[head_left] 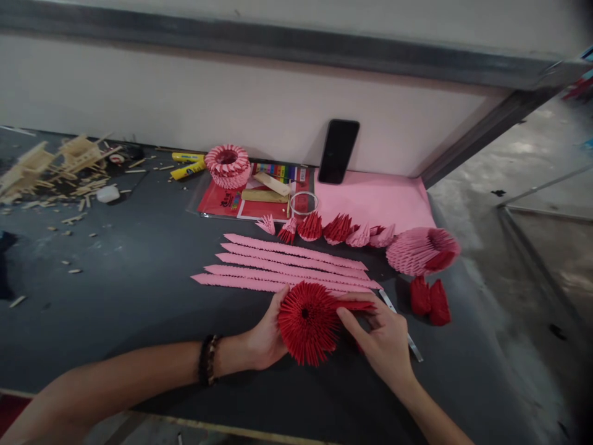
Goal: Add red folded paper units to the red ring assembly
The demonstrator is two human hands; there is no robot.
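While pink paper strips (282, 262) lie just beyond, the left hand (266, 337) and right hand (386, 340) together clasp a spiky red paper disc (308, 321).

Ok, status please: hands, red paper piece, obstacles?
Left hand cups red paper disc. Right hand pinches its edge. Pink strips just behind, ruler by right hand.

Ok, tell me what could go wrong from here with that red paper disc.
1. The red paper disc looks built from many slotted folded pieces; squeezing by the left hand or right hand might pop some loose.
2. The thin metal strip runs under the right hand and might nick skin or paper.
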